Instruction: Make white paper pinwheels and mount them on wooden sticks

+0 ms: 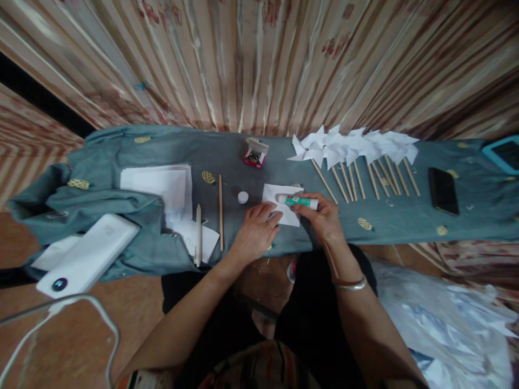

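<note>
My right hand (324, 217) is closed round a green and white glue stick (295, 201), whose end lies over a white paper square (288, 218). On the left part of that paper rests my left hand (256, 229), fingers stretched out and pressing it to the cloth. The round white cap (243, 197) of the glue stick sits apart, just beyond my left hand. Further left, a wooden stick (221, 213) and a white pen (198, 235) lie side by side. A small red box (255, 154) stands with its lid up, small metal pins inside.
Several white paper pinwheels (352, 147) on wooden sticks lie overlapped at the back right. A black phone (443, 190) is beyond them. Left are stacked white papers (158, 183) and a white power bank (91, 254) with a cable. A plastic bag (441, 324) sits below right.
</note>
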Tool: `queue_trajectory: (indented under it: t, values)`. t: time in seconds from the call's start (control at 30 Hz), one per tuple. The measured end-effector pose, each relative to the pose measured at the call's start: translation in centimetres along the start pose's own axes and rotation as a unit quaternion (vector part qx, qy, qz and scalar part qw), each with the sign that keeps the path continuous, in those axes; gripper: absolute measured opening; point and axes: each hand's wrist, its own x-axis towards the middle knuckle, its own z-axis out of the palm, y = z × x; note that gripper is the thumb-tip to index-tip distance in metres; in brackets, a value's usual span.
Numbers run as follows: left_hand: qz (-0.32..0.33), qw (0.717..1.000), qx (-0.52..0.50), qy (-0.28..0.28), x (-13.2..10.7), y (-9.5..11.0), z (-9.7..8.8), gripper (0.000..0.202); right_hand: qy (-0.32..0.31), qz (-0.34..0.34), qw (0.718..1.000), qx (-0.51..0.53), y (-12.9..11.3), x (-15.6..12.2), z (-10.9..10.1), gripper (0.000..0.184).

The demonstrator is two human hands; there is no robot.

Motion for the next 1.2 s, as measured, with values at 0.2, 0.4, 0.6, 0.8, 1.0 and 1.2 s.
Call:
queue_trajectory:
  t: [0.2, 0.4, 0.6, 0.8, 1.0, 1.2]
  values:
    - [-0.001, 1.0, -0.004, 0.004, -0.1, -0.2, 0.3, 0.033, -0.01, -0.003, 1.0, 0.0, 0.2, 0.0, -0.1, 0.035]
    - [-0.007, 1.0, 0.001, 0.004, 0.0, -0.1, 0.4, 0.033, -0.026, -0.009, 0.999, -0.016, 0.5, 0.0, -0.2, 0.032]
    - [-0.013, 1.0, 0.002, 0.001, 0.0, 0.0, 0.3, 0.033, -0.035, -0.04, 0.995, -0.083, 1.1, -0.1, -0.8, 0.028]
    - [-0.018, 1.0, -0.006, 0.001, 0.0, -0.1, 0.4, 0.033, -0.029, -0.1, 0.975, -0.198, 0.4, -0.9, -1.1, 0.024]
    - [-0.016, 1.0, 0.0, 0.002, 0.0, -0.1, 0.4, 0.033, -0.029, -0.156, 0.922, -0.352, -1.1, -2.5, -0.8, 0.023]
    - [-0.018, 1.0, -0.005, 0.001, 0.0, -0.1, 0.5, 0.034, -0.063, -0.226, 0.893, -0.384, -1.1, -3.1, -0.8, 0.027]
